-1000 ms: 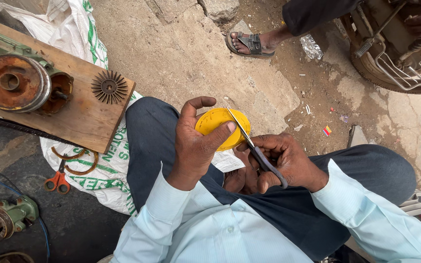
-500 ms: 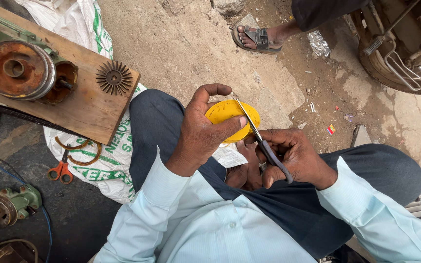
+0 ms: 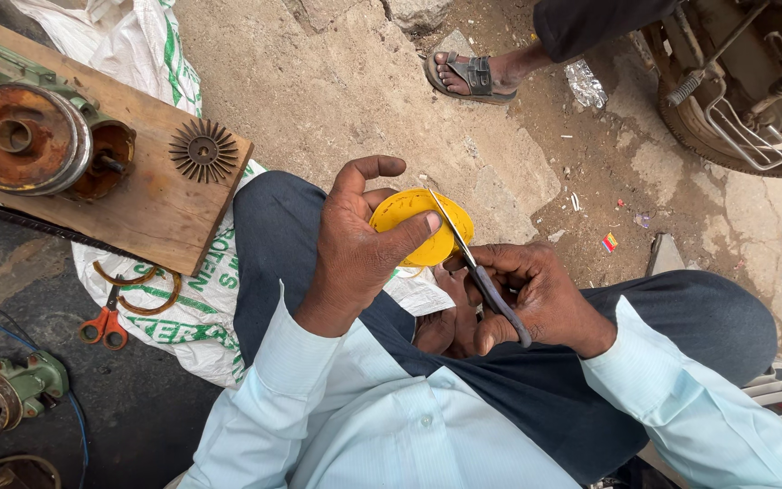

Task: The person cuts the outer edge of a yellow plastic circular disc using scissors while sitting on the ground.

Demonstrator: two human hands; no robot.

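Note:
My left hand (image 3: 355, 249) grips a round yellow disc (image 3: 409, 222) above my lap, thumb pressed on its face. My right hand (image 3: 536, 294) holds dark-handled scissors (image 3: 477, 272). Their blades reach up across the disc's right edge. Both sleeves are light blue, and my legs in dark trousers lie below the hands.
A wooden board (image 3: 151, 213) at the left carries a rusty pulley motor (image 3: 29, 140) and a dark finned wheel (image 3: 203, 150). Orange-handled scissors (image 3: 106, 324) lie on a white sack (image 3: 183, 312). Another person's sandalled foot (image 3: 468, 74) and a vehicle wheel (image 3: 744, 109) are at the top.
The view has shifted slightly. Both hands stay on the disc and scissors, with the blades still working along the disc's edge.

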